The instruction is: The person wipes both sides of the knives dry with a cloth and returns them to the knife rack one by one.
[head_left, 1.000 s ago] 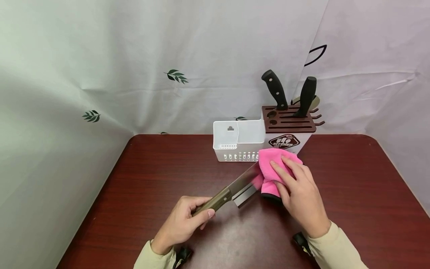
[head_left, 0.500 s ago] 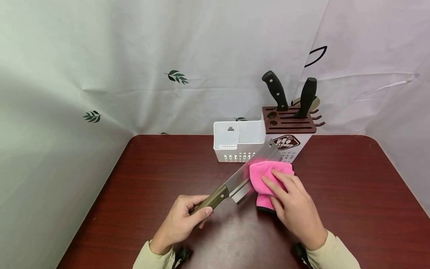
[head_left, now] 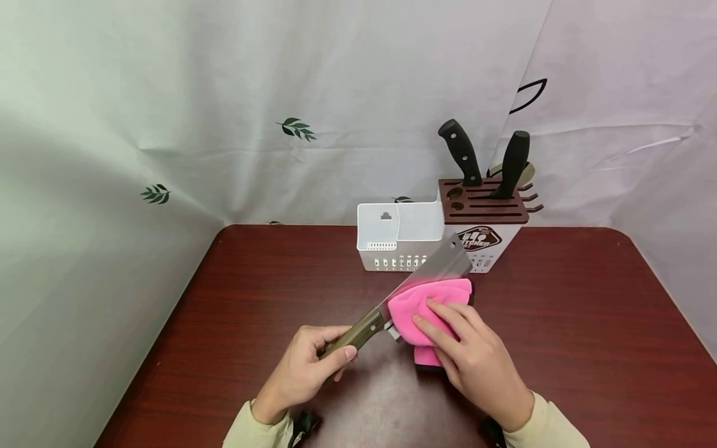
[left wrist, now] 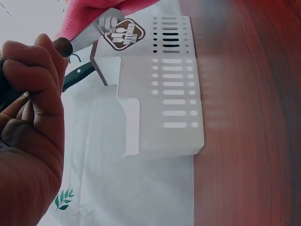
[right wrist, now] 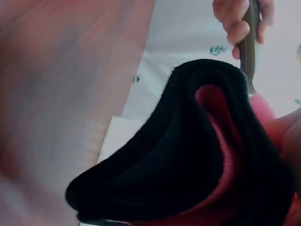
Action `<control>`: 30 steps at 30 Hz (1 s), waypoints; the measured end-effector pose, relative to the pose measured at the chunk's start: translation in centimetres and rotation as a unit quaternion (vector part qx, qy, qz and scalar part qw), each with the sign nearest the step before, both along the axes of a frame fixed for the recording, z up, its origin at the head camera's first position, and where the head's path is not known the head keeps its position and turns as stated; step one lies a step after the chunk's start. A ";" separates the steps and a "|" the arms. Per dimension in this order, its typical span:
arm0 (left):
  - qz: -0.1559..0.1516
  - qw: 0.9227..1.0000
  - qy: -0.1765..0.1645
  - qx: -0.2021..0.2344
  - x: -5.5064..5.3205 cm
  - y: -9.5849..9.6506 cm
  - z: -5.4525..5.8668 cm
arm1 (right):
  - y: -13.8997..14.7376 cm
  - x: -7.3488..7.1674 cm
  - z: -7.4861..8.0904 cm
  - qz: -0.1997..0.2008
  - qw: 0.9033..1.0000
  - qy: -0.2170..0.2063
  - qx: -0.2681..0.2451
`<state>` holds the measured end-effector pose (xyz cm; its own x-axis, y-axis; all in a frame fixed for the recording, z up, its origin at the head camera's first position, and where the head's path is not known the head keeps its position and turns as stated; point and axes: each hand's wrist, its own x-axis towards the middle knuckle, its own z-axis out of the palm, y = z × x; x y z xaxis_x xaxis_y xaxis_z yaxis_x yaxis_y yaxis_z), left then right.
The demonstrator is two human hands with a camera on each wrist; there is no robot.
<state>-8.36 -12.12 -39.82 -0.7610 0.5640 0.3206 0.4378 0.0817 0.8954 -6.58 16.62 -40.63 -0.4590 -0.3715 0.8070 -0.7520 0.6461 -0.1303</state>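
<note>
My left hand [head_left: 307, 364] grips the olive-brown handle [head_left: 361, 333] of a cleaver [head_left: 445, 260], whose broad steel blade slants up to the right above the table. A folded pink cloth [head_left: 411, 314] with black edging lies over the blade near the handle. My right hand [head_left: 473, 358] holds this cloth against the metal, fingers spread along its top; the thumb is hidden in the head view. In the right wrist view the cloth's black edging [right wrist: 155, 160] shows folded in loops, with the left hand [right wrist: 233, 23] on the handle beyond it.
Behind the blade stands a white knife holder [head_left: 386, 255] with a brown slotted top [head_left: 487, 211]. Two black-handled knives [head_left: 462, 152] stick up from its slots, and hooks project at its right side. It stands on a dark red table [head_left: 269, 292] before a pale leaf-printed curtain [head_left: 224, 112].
The right hand has drawn the pink cloth down the blade from the tip towards the handle, uncovering the tip. My left hand and the cleaver have hardly moved.
</note>
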 end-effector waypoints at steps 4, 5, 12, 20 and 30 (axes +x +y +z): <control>-0.002 1.000 0.003 -0.004 0.1 0.1 -0.1 | -0.7 0.1 0.2 0.020 1.000 0.018 -0.001; -0.002 1.000 0.003 -0.006 0.1 0.1 -0.1 | -0.8 0.0 0.3 0.024 0.999 0.023 0.000; -0.003 1.000 0.003 -0.018 0.2 0.3 0.0 | -1.4 -0.1 0.8 0.029 0.999 0.039 0.005; -0.021 1.000 -0.003 -0.022 0.3 0.6 -0.2 | -1.6 -0.6 1.0 0.006 1.000 0.030 0.001; -0.020 0.999 -0.008 -0.037 0.5 0.4 0.0 | -0.9 -1.2 1.2 -0.021 0.999 0.014 -0.029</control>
